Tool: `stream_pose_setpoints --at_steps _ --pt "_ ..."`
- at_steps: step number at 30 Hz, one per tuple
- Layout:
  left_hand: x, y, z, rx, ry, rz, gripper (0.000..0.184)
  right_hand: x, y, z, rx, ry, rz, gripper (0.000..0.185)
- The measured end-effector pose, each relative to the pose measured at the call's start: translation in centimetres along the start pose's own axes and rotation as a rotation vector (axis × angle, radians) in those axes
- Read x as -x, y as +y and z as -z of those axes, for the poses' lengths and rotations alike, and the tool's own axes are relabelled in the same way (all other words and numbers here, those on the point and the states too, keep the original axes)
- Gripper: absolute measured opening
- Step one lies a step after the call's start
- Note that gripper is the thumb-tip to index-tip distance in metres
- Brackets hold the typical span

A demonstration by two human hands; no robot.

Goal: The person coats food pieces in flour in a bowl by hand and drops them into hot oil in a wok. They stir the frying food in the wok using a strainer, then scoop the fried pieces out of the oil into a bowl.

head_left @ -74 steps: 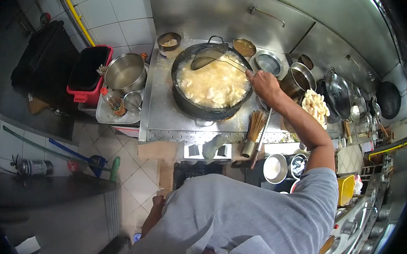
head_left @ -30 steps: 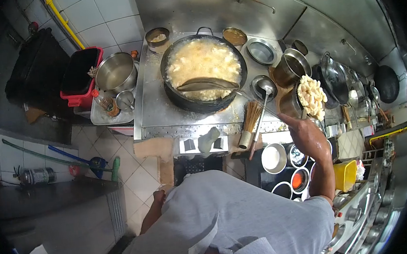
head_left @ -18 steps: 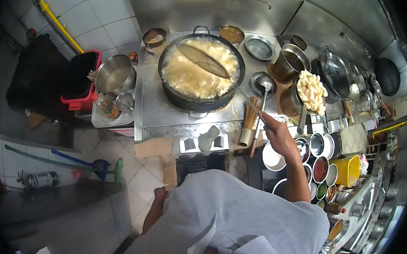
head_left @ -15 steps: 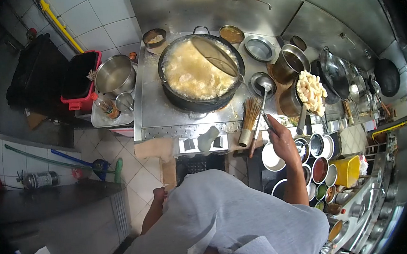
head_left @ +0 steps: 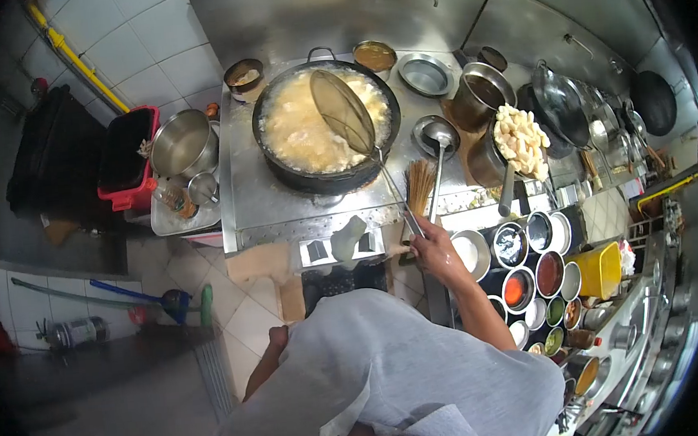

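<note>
My right hand (head_left: 434,254) is closed around the long handle of a mesh skimmer (head_left: 342,108). The skimmer's round wire head is tilted over the right half of a large black wok (head_left: 266,152), at the surface of the bubbling, foamy oil (head_left: 296,115). Pale pieces show through the foam. By my left side, close to the grey cloth over my body, hangs my left hand (head_left: 278,335); it is small in view and its fingers cannot be made out. A ladle (head_left: 438,133) rests in a bowl right of the wok, beside a bamboo brush (head_left: 421,186).
Pale cut pieces (head_left: 522,143) fill a strainer on a handled pot at the right. Behind it stands a steel pot (head_left: 483,93) of dark liquid. Several sauce containers (head_left: 519,289) sit by my right arm. A large steel pot (head_left: 183,145) and a bottle (head_left: 175,200) stand left.
My right hand has moved left and slightly down with the skimmer. The skimmer's head has shifted from the wok's right edge toward its middle. The camera view has also shifted a little.
</note>
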State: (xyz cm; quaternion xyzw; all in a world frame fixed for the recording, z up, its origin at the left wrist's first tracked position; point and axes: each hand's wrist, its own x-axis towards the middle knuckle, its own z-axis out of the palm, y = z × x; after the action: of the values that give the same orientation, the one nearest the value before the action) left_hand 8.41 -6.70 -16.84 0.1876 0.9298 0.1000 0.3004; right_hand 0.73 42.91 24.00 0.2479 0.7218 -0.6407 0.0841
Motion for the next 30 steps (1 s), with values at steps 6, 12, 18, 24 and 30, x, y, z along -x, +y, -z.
stream_pose_setpoints --at_steps 6,12,18,24,30 --pt "-0.7 1.5 3.9 0.633 -0.029 0.313 0.024 -0.6 -2.0 0.4 0.02 0.067 -0.01 0.049" --pt "-0.7 2.2 4.3 1.125 -0.022 0.681 0.023 0.2 1.0 1.4 0.085 0.074 0.121 0.05" --pt "0.5 1.2 0.9 0.248 -0.12 0.215 0.026 1.0 0.4 1.3 0.144 0.091 0.147 0.049" --pt "-0.2 -0.4 -1.4 -0.039 -0.096 0.025 0.023 0.2 3.3 2.0 0.278 0.078 0.188 0.049" --pt "-0.8 1.3 2.3 -0.138 -0.142 0.087 0.019 -1.0 4.7 2.3 0.178 0.286 0.241 0.05"
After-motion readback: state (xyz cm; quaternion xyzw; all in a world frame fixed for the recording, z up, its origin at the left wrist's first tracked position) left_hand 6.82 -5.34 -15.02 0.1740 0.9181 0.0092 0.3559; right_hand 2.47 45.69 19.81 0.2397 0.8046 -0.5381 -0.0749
